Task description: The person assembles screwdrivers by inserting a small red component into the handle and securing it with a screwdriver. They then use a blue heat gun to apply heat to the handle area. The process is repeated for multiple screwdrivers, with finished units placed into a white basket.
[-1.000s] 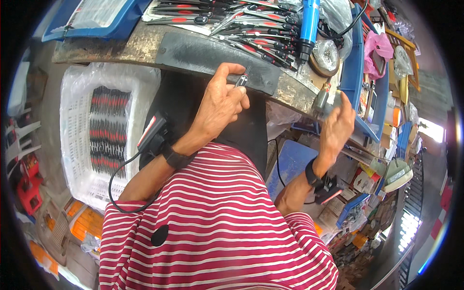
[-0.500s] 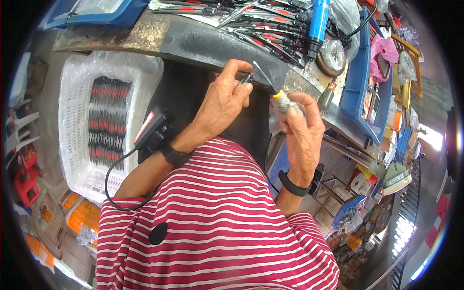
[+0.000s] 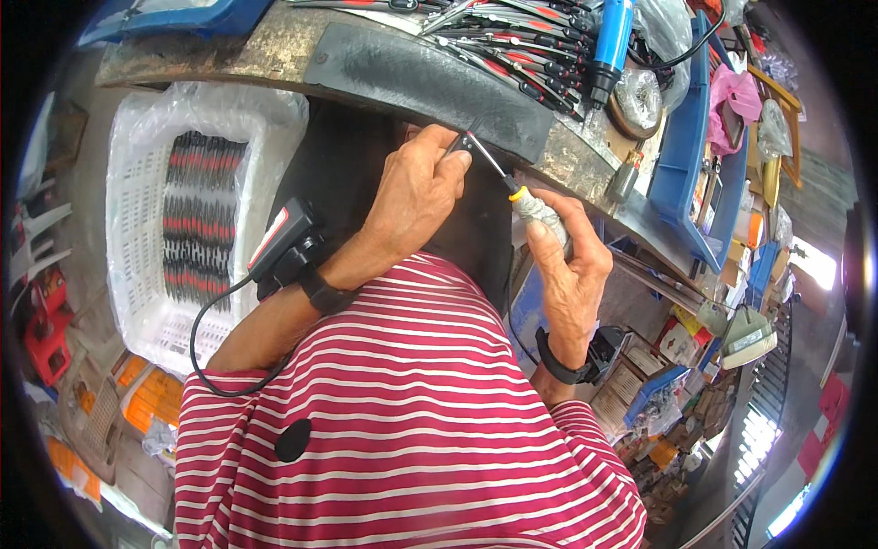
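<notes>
My left hand (image 3: 416, 192) is closed, pinching a small dark piece (image 3: 464, 143) between thumb and forefinger in front of the bench edge. Most of that piece is hidden by the fingers. A screwdriver (image 3: 540, 215) with a yellow collar and a handle wrapped in greyish material is gripped in my right hand (image 3: 574, 270). Its thin metal shaft slants up and left, and the tip meets the dark piece at my left fingertips. Just beyond both hands lies a black pad (image 3: 425, 82) along the bench edge. Behind it are piled slim black-and-red pieces (image 3: 526, 55).
Left of my lap stands a white plastic-lined crate (image 3: 137, 229) with rows of black-and-red pieces. A blue cylindrical power tool (image 3: 613, 41) rests beside the pile. Further right are a round item wrapped in clear plastic (image 3: 637, 101) and a long blue tray (image 3: 672, 188).
The screwdriver's tip has come down from above my left fingers onto the dark piece. My right hand has shifted slightly towards me and the dark piece has turned in my left hand.
</notes>
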